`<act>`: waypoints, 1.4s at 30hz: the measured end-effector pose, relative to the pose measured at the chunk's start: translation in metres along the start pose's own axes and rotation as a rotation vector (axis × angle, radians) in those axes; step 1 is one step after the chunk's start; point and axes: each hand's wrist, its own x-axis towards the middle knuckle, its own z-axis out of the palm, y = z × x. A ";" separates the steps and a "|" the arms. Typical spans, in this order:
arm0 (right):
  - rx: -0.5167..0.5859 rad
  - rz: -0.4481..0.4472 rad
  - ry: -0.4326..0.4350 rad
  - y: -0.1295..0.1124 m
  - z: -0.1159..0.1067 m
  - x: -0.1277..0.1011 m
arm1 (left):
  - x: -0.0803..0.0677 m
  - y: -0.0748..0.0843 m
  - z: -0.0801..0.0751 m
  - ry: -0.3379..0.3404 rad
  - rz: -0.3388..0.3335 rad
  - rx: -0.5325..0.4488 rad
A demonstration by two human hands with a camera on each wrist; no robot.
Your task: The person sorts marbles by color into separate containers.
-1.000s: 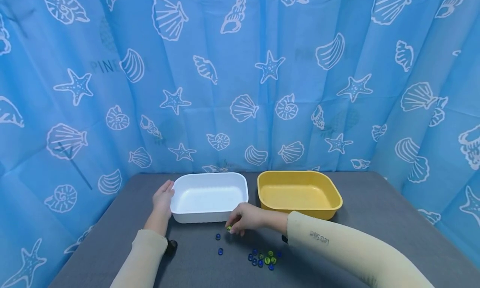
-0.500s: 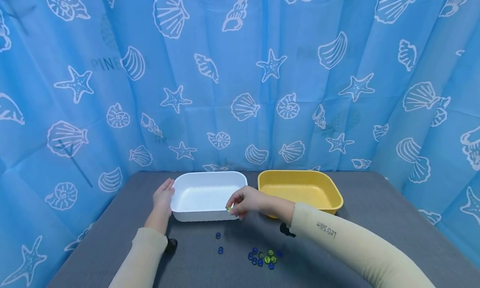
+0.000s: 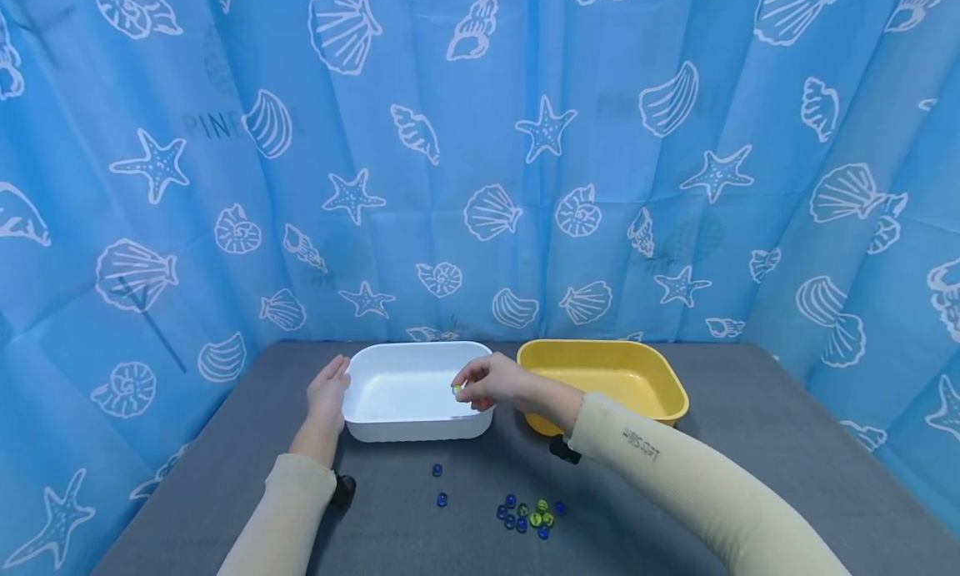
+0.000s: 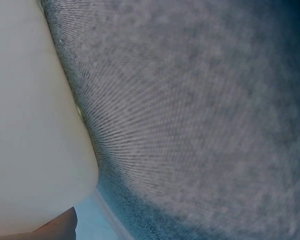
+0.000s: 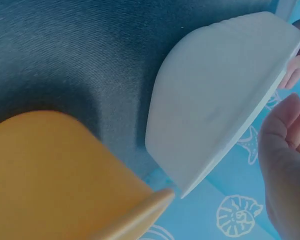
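- White tray [image 3: 405,393] – rectangular, rounded corners, long axis running 9 to 3 o'clock across the grey table [image 3: 750,443]. Nothing seen lying on its floor.
- Yellow tray [image 3: 630,380] just beside it at 3 o'clock, same shape and same lie; a narrow gap between the two, not touching. Its visible floor holds nothing; the near-left corner is hidden behind the right forearm.
- Right hand [image 3: 487,382] hangs over the right end of the white tray, above the rim, fingertips pinched together on one small green marble [image 3: 456,388]. The marble is in the air over the tray interior, not on the floor of it. Round – no long axis to note.
- Left hand [image 3: 327,395] at 9 o'clock of the white tray, fingers straight and pressed together, flat against the tray's left outer wall.
- Loose marbles [image 3: 527,516] on the table at 6 o'clock of the trays – a cluster of blue with a few green; two blue strays lie apart at its 10 o'clock.
- Writing: right sleeve [image 3: 675,484] carries small dark print, upside down from the head view, reads roughly "Let'Slim". Curtain [image 3: 525,142] – blue with white shells and starfish – shows faint letters "PINE", cut off by a fold.
- Left wrist view: only tray wall and table weave; the hand's shape cannot be told from it.
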 end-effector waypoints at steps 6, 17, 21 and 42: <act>0.044 0.034 0.033 -0.001 0.002 0.009 | -0.002 0.001 0.002 -0.001 -0.012 -0.018; 0.168 0.153 0.155 0.004 0.014 0.035 | -0.003 0.001 0.000 0.002 0.007 -0.016; 0.195 0.195 0.200 0.006 0.019 0.045 | -0.002 0.001 0.000 0.009 0.003 -0.015; -0.050 0.341 0.262 0.039 0.040 0.103 | -0.006 0.005 0.003 0.026 0.005 -0.007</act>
